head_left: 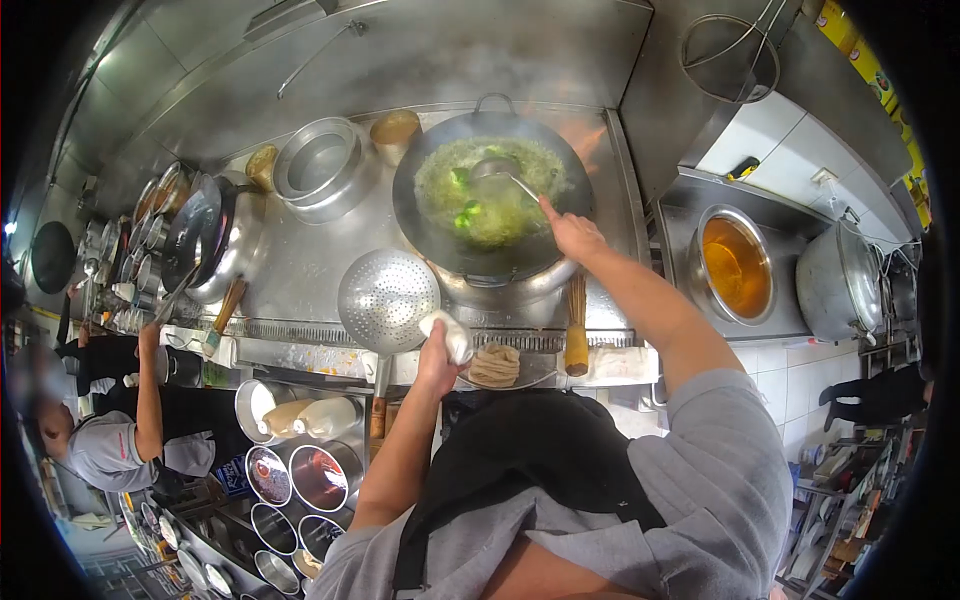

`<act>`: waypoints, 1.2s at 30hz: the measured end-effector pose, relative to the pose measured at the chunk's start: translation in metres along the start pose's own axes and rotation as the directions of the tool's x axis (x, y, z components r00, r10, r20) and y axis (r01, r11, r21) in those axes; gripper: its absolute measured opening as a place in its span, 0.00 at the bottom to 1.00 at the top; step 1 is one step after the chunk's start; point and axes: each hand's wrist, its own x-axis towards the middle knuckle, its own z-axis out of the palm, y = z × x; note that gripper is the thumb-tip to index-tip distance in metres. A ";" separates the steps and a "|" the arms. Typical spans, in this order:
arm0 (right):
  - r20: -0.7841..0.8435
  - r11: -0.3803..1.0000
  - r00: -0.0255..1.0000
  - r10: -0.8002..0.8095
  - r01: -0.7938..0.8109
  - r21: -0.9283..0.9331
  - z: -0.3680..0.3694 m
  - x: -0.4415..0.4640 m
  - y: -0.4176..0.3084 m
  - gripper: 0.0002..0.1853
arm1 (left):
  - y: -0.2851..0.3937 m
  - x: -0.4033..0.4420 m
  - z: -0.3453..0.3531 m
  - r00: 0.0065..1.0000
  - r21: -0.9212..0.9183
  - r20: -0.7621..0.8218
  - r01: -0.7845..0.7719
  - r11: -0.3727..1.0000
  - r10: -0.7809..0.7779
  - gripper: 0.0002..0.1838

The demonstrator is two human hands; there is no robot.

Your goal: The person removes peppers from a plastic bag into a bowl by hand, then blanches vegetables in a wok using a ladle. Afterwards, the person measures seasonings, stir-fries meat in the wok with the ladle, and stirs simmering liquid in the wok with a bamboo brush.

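My right hand [577, 237] is closed around the handle of a ladle [492, 170], whose bowl dips into a large wok [410, 215]. Bubbling, steaming liquid with bright green vegetables [467, 214] fills the wok, and orange flame shows behind its right rim. In my left hand [437, 360] is a folded white cloth [458, 340], held just below the wok's front left side. A perforated strainer [388, 300] lies beside that hand, with its wooden-ended handle pointing toward me. Between my hands, a folded beige cloth [494, 366] rests on the stove's front edge.
A bamboo brush [576, 335] lies right of the beige cloth. Metal basins [318, 165] stand left of the wok. To the right are a bowl of orange liquid [738, 265] and a lidded pot [838, 280]. Sauce containers [322, 475] are at lower left, near a co-worker [120, 440].
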 end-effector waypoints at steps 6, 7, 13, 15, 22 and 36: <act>-0.045 0.999 0.998 0.039 -0.038 0.027 -0.013 0.026 -0.011 0.44 | 0.003 -0.033 -0.071 0.993 -0.038 -0.080 -0.092 0.995 0.088 0.25; -0.049 0.999 0.999 0.021 -0.019 0.040 -0.014 0.027 -0.009 0.43 | 0.005 -0.039 -0.083 0.993 -0.022 -0.064 -0.105 0.994 0.103 0.25; -0.221 0.997 0.975 0.007 0.010 0.078 0.008 -0.043 0.040 0.41 | 0.009 -0.058 -0.102 0.981 -0.071 -0.128 -0.157 0.985 0.148 0.27; -0.224 0.996 0.972 0.064 -0.049 0.071 0.023 -0.073 0.074 0.41 | 0.013 -0.049 -0.084 0.982 -0.047 -0.167 -0.102 0.994 0.093 0.28; -0.102 0.983 0.991 0.091 -0.072 0.171 0.022 -0.114 0.064 0.40 | 0.032 0.048 0.041 0.990 0.054 0.139 -0.044 0.998 0.036 0.29; -0.186 0.936 0.972 -0.141 0.192 0.294 0.002 -0.013 0.063 0.38 | 0.035 0.076 0.078 0.993 0.185 -0.020 -0.114 0.976 0.119 0.13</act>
